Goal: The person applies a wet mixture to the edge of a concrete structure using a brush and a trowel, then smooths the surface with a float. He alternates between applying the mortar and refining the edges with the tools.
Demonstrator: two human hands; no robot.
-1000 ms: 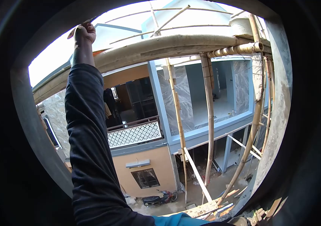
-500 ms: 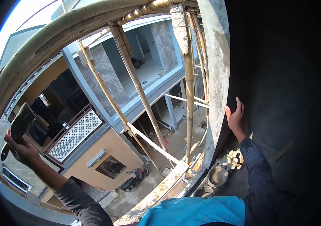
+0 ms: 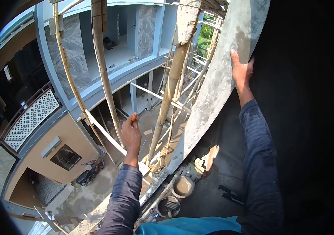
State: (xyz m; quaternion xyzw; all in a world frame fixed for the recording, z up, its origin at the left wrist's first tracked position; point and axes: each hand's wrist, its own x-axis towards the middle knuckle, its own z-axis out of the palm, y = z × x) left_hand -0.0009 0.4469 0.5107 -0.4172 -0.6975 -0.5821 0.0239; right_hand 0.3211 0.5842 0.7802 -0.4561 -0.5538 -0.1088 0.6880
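My right hand (image 3: 242, 70) is closed around the edge of a grey plastered concrete pillar (image 3: 214, 94), its thumb on the sunlit face and its fingers behind the edge. A damp dark patch marks the plaster just above the thumb. My left hand (image 3: 131, 135) is raised in front of the bamboo poles with its fingers curled. A small orange-red bit shows at its top; what it holds is hidden by the hand. Below the pillar stand a bucket of grey-brown mortar (image 3: 183, 186) and a second bucket (image 3: 168, 206) with a trowel-like tool lying in it.
Bamboo scaffolding poles (image 3: 169, 88) rise outside the opening. Beyond the ledge (image 3: 94, 215) is a drop to a yard with a parked motorcycle (image 3: 89, 172). Rubble pieces (image 3: 199, 164) and a board (image 3: 213, 156) lie by the pillar foot. Deep shadow fills the right side.
My left hand has come from the far left to the middle; the dark flat tool it held is out of sight. My right hand has moved up onto the pillar edge. The view has turned right.
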